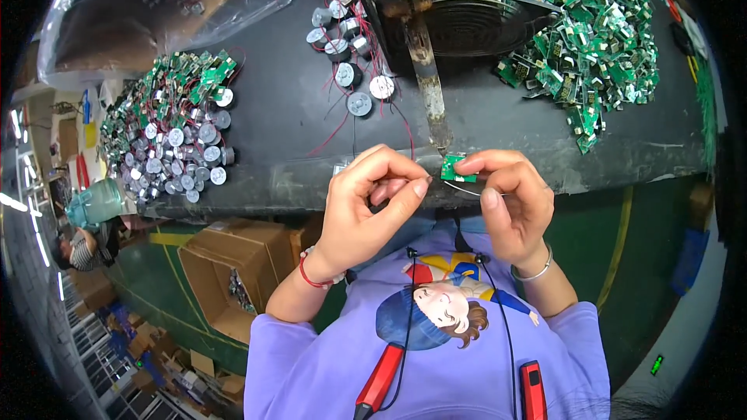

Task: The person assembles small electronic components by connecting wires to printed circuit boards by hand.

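Observation:
A small green circuit board [457, 169] is in my right hand [517, 198], its index finger lying on the board near the bench edge. A thin silvery wire [464, 190] also runs into the curled fingers of that hand. My left hand [372, 201] is closed in a pinch, thumb and index finger together just left of the board. What sits between those fingertips is too small to make out. Right above the board, the tip of a fixed soldering iron [428, 89] points down toward it, close to the board's upper edge.
Loose green boards [595, 47] are heaped at the far right. Round metal parts with red and black wires [359, 103] lie left of the iron. Parts joined with boards [175, 136] pile up at the left, near a plastic-lined box [156, 0]. A cardboard box [233, 276] stands below.

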`<move>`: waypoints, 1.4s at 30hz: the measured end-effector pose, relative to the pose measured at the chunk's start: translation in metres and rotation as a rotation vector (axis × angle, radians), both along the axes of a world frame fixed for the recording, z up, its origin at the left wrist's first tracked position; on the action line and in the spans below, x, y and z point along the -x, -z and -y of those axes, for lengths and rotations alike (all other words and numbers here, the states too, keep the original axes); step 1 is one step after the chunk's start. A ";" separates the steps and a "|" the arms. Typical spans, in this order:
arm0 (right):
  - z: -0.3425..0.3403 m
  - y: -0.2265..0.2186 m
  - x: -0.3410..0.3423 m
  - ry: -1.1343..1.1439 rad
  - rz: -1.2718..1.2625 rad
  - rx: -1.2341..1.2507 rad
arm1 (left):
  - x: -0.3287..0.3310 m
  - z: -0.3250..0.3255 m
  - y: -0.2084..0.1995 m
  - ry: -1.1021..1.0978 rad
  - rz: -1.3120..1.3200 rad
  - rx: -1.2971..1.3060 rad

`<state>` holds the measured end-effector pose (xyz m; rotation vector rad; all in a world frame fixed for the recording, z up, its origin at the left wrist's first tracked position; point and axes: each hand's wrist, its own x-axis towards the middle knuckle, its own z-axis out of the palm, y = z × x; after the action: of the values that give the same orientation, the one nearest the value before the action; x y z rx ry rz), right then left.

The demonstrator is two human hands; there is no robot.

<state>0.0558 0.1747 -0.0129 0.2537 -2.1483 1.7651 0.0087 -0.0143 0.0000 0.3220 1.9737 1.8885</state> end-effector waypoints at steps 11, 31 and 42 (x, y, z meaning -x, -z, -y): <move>0.003 -0.005 0.010 0.016 -0.084 -0.057 | 0.012 -0.008 -0.002 0.020 -0.085 -0.023; 0.006 -0.007 0.021 0.079 -0.193 -0.097 | 0.011 -0.018 -0.007 -0.026 0.235 -0.442; 0.007 0.000 0.015 0.070 -0.171 -0.092 | 0.002 -0.017 -0.002 -0.033 0.105 -0.245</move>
<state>0.0409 0.1674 -0.0131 0.3354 -2.0929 1.5497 0.0070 0.0029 0.0016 0.2521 1.6930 2.1271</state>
